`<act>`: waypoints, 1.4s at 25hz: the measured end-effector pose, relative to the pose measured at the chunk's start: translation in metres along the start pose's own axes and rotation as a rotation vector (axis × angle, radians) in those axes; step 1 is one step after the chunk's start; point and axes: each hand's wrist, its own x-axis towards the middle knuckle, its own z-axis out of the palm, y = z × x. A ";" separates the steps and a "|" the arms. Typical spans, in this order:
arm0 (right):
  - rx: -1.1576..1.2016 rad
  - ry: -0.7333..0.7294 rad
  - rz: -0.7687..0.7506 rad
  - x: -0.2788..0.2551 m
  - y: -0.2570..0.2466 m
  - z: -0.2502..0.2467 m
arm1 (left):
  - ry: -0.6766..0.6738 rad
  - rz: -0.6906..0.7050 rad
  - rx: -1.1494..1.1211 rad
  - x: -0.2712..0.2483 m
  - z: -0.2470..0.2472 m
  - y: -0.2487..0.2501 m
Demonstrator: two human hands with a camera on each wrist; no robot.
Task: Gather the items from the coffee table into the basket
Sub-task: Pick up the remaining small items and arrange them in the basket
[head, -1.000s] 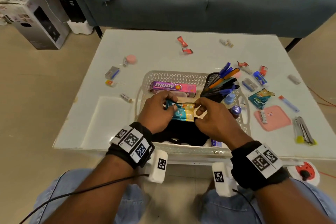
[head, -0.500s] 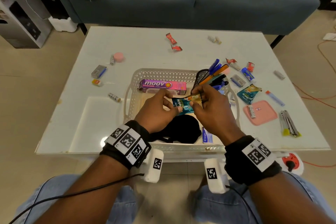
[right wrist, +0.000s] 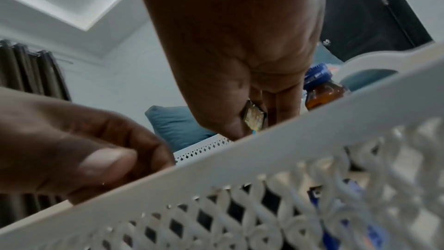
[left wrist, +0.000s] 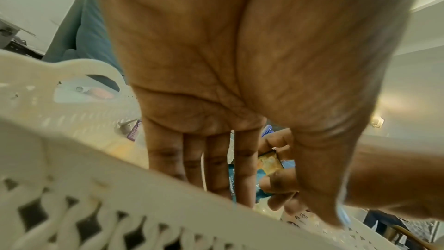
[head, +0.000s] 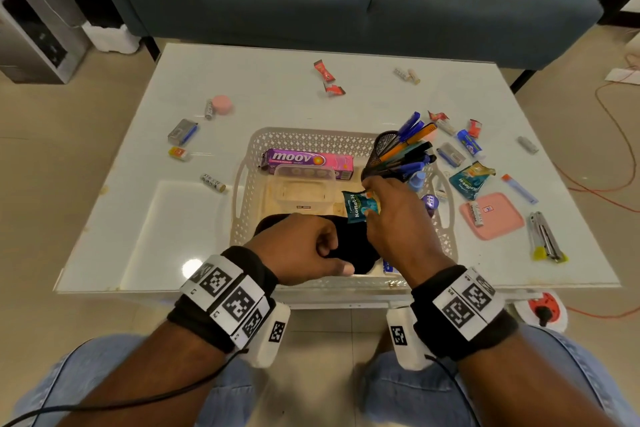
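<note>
Right hand [head: 398, 222] pinches sachet [head: 356, 206] over basket [head: 311, 142]; left hand [head: 294, 251] relaxed, empty. Drop it low, just ahead of left hand.

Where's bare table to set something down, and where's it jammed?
Free: far middle of the table, between red wrappers and the basket; near-left corner, beside the basket, nearer than the battery. Jammed: right of the basket, around teal sachet and pink tray.

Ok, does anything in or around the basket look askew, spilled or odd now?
Yes: the mesh pen holder lies tipped over in the far right corner of the basket, its pens fanning out past the rim. They might slide onto the table. The right hand pinches a teal sachet above the basket; nothing looks spilled.
</note>
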 end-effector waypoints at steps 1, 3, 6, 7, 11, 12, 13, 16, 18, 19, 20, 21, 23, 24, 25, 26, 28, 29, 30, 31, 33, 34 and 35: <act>-0.065 0.001 0.003 -0.001 -0.002 -0.002 | 0.056 0.005 -0.039 0.001 -0.003 0.000; -0.147 0.000 0.012 -0.001 -0.005 -0.005 | 0.185 0.039 -0.041 0.003 -0.009 -0.001; -0.052 0.050 -0.034 0.002 -0.010 -0.006 | 0.354 0.080 0.145 0.009 -0.020 -0.005; 0.027 0.068 -0.029 0.004 -0.010 -0.006 | 0.368 0.064 0.200 0.010 -0.023 -0.006; 0.163 -0.041 0.045 0.010 -0.007 -0.001 | 0.225 -0.110 0.297 0.013 -0.027 -0.010; 0.157 -0.070 0.047 0.011 -0.007 0.001 | 0.214 -0.122 0.291 0.013 -0.027 -0.011; 0.165 -0.089 0.044 0.012 -0.007 0.002 | 0.225 -0.121 0.289 0.012 -0.028 -0.012; 0.145 -0.121 -0.003 0.014 -0.007 0.003 | 0.279 -0.127 0.310 0.009 -0.031 -0.016; -0.054 -0.185 -0.049 0.013 -0.004 0.003 | 0.281 -0.141 0.320 0.007 -0.033 -0.017; -0.177 -0.225 -0.060 0.011 -0.004 0.003 | 0.281 -0.143 0.323 0.005 -0.034 -0.017; -0.278 -0.243 -0.060 0.010 -0.004 0.002 | 0.283 -0.137 0.325 0.004 -0.035 -0.016; -0.333 -0.231 -0.062 0.010 -0.005 0.002 | 0.293 -0.118 0.333 0.002 -0.036 -0.013; -0.304 -0.172 -0.069 0.012 -0.006 0.001 | 0.301 -0.041 0.353 -0.002 -0.034 -0.005; -0.256 -0.169 -0.068 0.014 -0.006 0.001 | 0.274 0.002 0.338 -0.003 -0.032 0.000; -0.219 -0.208 -0.073 0.016 -0.006 0.002 | 0.220 0.034 0.289 -0.005 -0.029 0.005; -0.205 -0.286 -0.085 0.017 -0.006 0.003 | 0.145 0.052 0.225 -0.007 -0.025 0.009; -0.225 -0.425 -0.114 0.015 -0.003 0.006 | 0.000 0.065 0.144 -0.010 -0.017 0.015; -0.260 -0.434 -0.123 0.014 -0.001 0.007 | -0.044 0.067 0.148 -0.010 -0.013 0.016; -0.298 -0.416 -0.124 0.014 0.000 0.008 | -0.067 0.066 0.163 -0.010 -0.011 0.016; -0.327 -0.395 -0.121 0.014 0.002 0.009 | -0.080 0.063 0.174 -0.010 -0.009 0.016; -0.329 -0.371 -0.130 0.013 0.002 0.012 | -0.100 0.056 0.170 -0.009 -0.007 0.014; -0.315 -0.361 -0.142 0.013 0.003 0.013 | -0.110 0.051 0.160 -0.008 -0.007 0.014; -0.299 -0.353 -0.152 0.013 0.003 0.014 | -0.118 0.047 0.151 -0.007 -0.007 0.013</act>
